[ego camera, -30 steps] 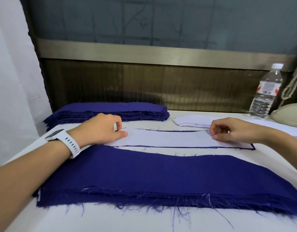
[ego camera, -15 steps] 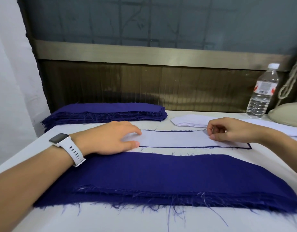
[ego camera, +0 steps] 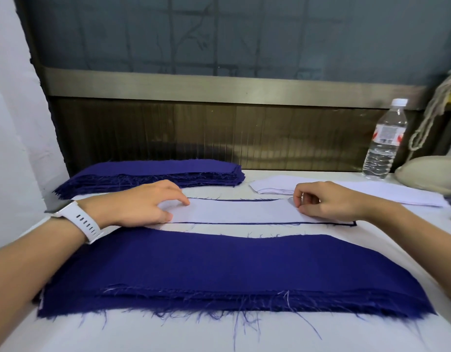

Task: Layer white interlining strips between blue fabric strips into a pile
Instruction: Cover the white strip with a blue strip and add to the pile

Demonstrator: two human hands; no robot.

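The left hand [ego camera: 143, 207] has flattened, fingers spread. White desk [ego camera: 219, 334], dark panelled wall [ego camera: 219, 133] behind. The white interlining strip [ego camera: 234, 212] lies on a blue fabric strip [ego camera: 244, 223] between the hands; the right hand [ego camera: 326, 201] pinches its end.

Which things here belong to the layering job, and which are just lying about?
Job in hand: white interlining strip, pressed by the left hand and pinched by the right hand; near blue pile; far blue stack; spare interlining stack.
Lying about: water bottle; rope; beige rounded object.
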